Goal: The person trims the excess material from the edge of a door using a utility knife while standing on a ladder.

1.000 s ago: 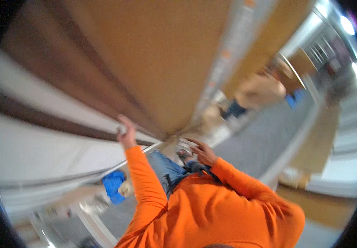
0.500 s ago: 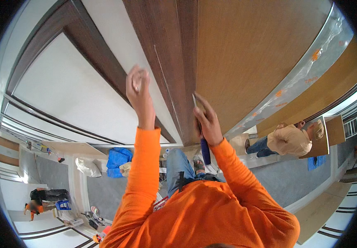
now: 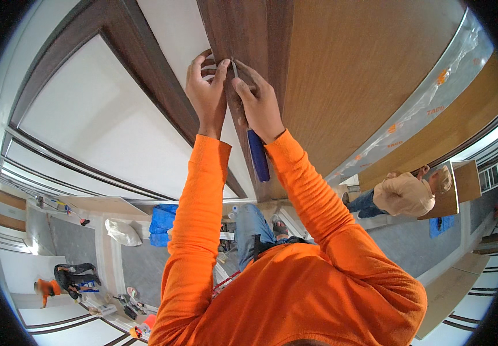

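Note:
My right hand [image 3: 259,104] is closed around a tool with a blue handle [image 3: 258,155] and a narrow metal blade [image 3: 235,69]. The handle hangs below my palm, and the blade points up at a dark brown wood strip [image 3: 229,29]. Beside the blade tip, my left hand [image 3: 207,92] is at the strip's left edge with its fingers apart and thumb extended. I cannot tell whether anything small lies between those fingers.
A light brown wood panel [image 3: 358,75] with clear plastic film [image 3: 419,115] along its edge stands to the right. White panels [image 3: 99,115] in dark frames are at left. One person [image 3: 405,193] works at right, another [image 3: 67,282] at far left. A blue sheet [image 3: 165,225] lies below.
Both hands have moved up along the dark strip and come close together. The blue-handled tool has risen with my right hand, and my left hand's fingers have spread from a curl.

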`<action>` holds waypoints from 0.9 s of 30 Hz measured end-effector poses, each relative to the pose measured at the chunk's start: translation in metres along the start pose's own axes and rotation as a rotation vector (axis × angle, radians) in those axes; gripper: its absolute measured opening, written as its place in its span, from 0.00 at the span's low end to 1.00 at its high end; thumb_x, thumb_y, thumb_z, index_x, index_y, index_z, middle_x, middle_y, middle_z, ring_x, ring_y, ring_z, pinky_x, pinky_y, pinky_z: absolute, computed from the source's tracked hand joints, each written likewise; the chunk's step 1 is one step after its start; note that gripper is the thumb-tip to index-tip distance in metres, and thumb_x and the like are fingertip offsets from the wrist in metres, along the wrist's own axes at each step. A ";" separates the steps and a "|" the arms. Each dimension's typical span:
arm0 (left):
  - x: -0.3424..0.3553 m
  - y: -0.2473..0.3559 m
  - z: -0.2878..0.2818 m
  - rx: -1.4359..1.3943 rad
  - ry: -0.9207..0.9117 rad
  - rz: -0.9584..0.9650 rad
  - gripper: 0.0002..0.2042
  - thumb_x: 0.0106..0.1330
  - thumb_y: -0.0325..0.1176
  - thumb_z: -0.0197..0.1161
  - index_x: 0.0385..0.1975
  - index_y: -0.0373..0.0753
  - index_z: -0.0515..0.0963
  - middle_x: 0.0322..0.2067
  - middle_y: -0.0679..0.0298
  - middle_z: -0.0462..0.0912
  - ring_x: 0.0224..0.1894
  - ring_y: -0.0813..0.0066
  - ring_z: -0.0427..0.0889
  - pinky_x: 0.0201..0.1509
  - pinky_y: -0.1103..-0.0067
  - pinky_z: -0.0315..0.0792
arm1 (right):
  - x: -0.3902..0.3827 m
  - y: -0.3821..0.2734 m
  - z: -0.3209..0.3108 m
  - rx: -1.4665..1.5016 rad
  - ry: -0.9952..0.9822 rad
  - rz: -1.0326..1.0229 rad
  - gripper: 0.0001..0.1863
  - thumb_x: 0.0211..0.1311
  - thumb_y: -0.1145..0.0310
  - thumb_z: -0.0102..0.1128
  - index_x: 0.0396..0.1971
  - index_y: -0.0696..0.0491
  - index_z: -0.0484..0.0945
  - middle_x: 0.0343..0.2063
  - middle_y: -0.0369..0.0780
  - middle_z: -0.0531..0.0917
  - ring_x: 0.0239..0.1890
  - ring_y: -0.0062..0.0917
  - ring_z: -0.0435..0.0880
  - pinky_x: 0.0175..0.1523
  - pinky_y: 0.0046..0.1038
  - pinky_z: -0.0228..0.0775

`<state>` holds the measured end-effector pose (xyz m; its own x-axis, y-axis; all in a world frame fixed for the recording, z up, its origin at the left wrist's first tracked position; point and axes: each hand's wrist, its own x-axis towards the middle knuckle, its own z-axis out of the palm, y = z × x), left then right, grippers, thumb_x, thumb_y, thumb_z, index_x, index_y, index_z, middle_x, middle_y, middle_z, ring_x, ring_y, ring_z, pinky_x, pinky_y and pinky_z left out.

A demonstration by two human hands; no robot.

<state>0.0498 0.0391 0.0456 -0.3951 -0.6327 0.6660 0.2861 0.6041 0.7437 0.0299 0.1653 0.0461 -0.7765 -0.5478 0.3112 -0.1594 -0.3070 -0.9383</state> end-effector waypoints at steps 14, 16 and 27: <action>0.001 -0.011 0.001 0.031 0.002 0.050 0.21 0.67 0.40 0.70 0.53 0.33 0.78 0.47 0.56 0.84 0.46 0.66 0.84 0.49 0.71 0.78 | 0.002 0.005 0.010 -0.024 0.054 -0.041 0.25 0.74 0.69 0.53 0.68 0.57 0.69 0.15 0.31 0.73 0.09 0.11 0.67 0.13 0.20 0.58; 0.000 -0.011 0.000 0.066 0.001 0.063 0.21 0.67 0.40 0.70 0.53 0.33 0.78 0.47 0.56 0.84 0.46 0.65 0.85 0.49 0.71 0.79 | 0.004 0.006 0.011 -0.049 0.078 -0.060 0.25 0.74 0.69 0.53 0.69 0.57 0.69 0.15 0.31 0.73 0.10 0.11 0.67 0.13 0.20 0.58; 0.001 -0.008 0.000 0.095 0.016 0.146 0.16 0.66 0.38 0.70 0.45 0.33 0.79 0.42 0.56 0.86 0.42 0.68 0.86 0.46 0.73 0.80 | 0.005 0.002 0.022 0.115 0.124 -0.020 0.25 0.74 0.69 0.53 0.67 0.63 0.69 0.16 0.29 0.69 0.15 0.08 0.64 0.18 0.17 0.55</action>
<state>0.0474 0.0333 0.0401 -0.3412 -0.5422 0.7679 0.2550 0.7329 0.6308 0.0387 0.1449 0.0488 -0.8444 -0.4426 0.3019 -0.1103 -0.4078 -0.9064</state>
